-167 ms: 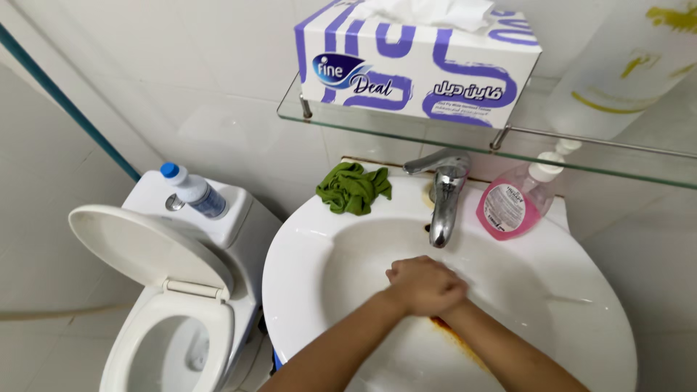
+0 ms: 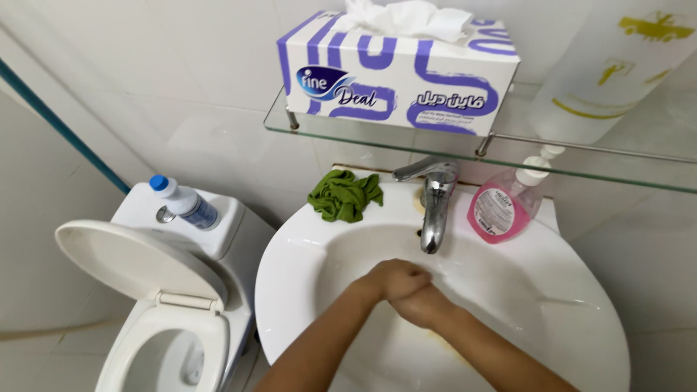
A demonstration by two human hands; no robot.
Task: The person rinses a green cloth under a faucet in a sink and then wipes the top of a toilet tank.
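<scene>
left hand (image 2: pixel 390 279) pressed over right hand (image 2: pixel 422 303), clasped together in white sink (image 2: pixel 290 290), below chrome tap (image 2: pixel 434 210).

Clasped hands (image 2: pixel 406 287) sit in the basin (image 2: pixel 552 305), open bowl on both sides. The tap spout (image 2: pixel 433 218) hangs just above them, perhaps barely clearing; green cloth (image 2: pixel 343 194) and pink soap bottle (image 2: pixel 501 203) crowd the back rim.
</scene>
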